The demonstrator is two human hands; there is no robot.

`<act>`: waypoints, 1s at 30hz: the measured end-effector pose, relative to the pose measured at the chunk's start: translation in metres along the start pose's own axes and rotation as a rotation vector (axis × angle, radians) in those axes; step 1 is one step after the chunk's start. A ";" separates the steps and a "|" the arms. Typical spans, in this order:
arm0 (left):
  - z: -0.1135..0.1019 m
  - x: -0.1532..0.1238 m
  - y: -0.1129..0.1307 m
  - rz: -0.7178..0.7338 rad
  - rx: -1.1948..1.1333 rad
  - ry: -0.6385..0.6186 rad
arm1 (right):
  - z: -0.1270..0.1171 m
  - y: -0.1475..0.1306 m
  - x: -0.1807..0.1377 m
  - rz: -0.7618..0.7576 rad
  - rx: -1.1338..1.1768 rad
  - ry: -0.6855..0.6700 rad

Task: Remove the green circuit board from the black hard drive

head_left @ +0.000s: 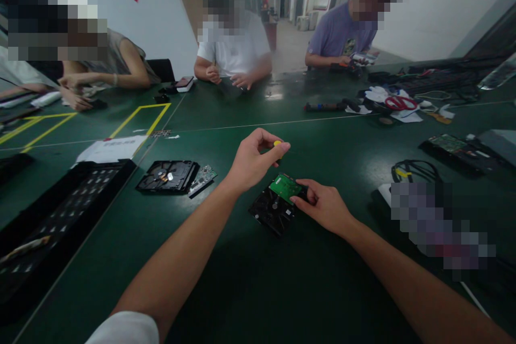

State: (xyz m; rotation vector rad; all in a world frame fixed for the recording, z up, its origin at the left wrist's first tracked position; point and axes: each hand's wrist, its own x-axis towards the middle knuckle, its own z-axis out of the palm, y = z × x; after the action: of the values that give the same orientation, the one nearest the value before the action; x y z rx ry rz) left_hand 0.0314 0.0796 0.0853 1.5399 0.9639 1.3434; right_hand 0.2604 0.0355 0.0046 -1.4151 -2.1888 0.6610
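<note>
White fabric sleeve [126, 327] fills the lower left of the frame; beyond it the left hand [256, 158] pinches a small rounded yellow object [278, 143] near the centre, just higher in the frame than the black rectangular hard drive [272, 214]. The right hand [327, 205] grips the drive's right side beside its green circuit board [285, 187]. Good handling probably means keeping that side grip firm, staying off the board's components, and guiding the yellow piece gently, without sideways pressure.

Black hard drive [265, 207], green circuit board [284, 187] across its far end, small yellow piece [277, 143] pinched nearby
</note>
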 end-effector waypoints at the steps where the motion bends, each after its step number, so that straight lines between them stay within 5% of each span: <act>1: 0.000 0.000 0.001 -0.006 -0.013 -0.005 | 0.000 0.000 0.000 0.000 -0.001 -0.001; 14: -0.003 0.002 0.001 -0.047 -0.170 -0.129 | 0.001 0.002 0.000 0.000 -0.013 -0.012; 25: -0.001 0.000 0.006 -0.047 -0.075 -0.017 | 0.000 0.000 -0.001 -0.007 -0.010 0.003; 30: 0.001 0.000 0.008 -0.051 -0.104 -0.071 | 0.001 0.000 -0.001 -0.009 -0.005 0.008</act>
State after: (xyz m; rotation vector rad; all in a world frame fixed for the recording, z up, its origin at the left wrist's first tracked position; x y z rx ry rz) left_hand 0.0322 0.0766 0.0930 1.4650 0.8702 1.2748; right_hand 0.2607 0.0345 0.0036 -1.4069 -2.1916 0.6457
